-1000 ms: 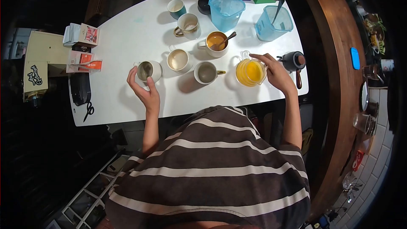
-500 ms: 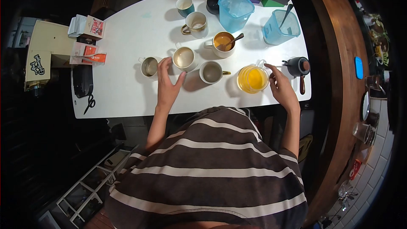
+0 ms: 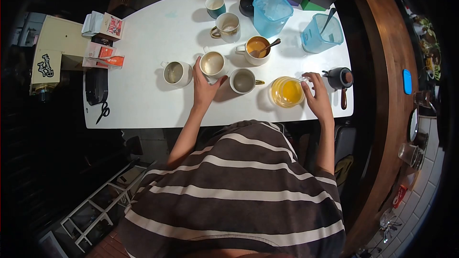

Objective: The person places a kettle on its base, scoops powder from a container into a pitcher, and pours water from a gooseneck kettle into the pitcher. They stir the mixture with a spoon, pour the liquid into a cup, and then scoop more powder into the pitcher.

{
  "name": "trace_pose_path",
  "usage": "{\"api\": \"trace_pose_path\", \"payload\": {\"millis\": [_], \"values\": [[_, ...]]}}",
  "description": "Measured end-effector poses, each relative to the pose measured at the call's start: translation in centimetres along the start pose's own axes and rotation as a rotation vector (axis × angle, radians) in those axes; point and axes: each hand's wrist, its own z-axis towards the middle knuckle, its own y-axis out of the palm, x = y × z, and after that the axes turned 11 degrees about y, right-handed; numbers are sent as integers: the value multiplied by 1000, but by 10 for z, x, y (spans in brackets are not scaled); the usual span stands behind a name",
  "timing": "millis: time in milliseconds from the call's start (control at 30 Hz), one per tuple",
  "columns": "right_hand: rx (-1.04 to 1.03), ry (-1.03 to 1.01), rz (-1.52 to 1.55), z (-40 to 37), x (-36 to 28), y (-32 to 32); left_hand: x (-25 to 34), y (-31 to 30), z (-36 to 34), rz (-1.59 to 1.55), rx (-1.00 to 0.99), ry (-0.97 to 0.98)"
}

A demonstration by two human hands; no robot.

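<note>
My left hand (image 3: 205,90) is round the near side of a cream mug (image 3: 207,69), fingers at its left and thumb at its lower right. My right hand (image 3: 318,99) has its thumb and fingers closed at the handle of a glass jug (image 3: 281,99) of yellow liquid. Between the hands stands a grey-inside mug (image 3: 243,81) with a gold handle. Left of my left hand is another pale mug (image 3: 178,74). Behind them, a white mug (image 3: 258,50) holds brown liquid and a spoon. All stand upright on the white table (image 3: 138,100).
A gold-handled mug (image 3: 225,27), a teal cup (image 3: 215,6), a dark cup (image 3: 246,5) and two blue pitchers (image 3: 271,16) stand at the back. At right is a dark pot (image 3: 340,78); scissors (image 3: 103,112) and packets (image 3: 106,59) lie left.
My left hand has moved right onto the cream mug, from between two mugs. My right hand has closed in on the jug's handle. The whole view has shifted slightly.
</note>
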Motion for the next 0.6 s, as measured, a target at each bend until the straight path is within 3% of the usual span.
{"api": "trace_pose_path", "payload": {"millis": [167, 233, 333, 400, 600], "values": [[-25, 43, -40, -11, 16, -2, -12, 12, 2, -98, 92, 24], [-86, -16, 74, -14, 32, 6, -16, 15, 3, -109, 84, -12], [-118, 59, 255, -20, 40, 19, -16, 15, 2, -113, 101, -36], [-67, 41, 278, -23, 49, 28, -16, 16, 2, -110, 126, -21], [-11, 234, 565, -28, 70, 49, -5, 5, -3, -118, 119, 40]]}}
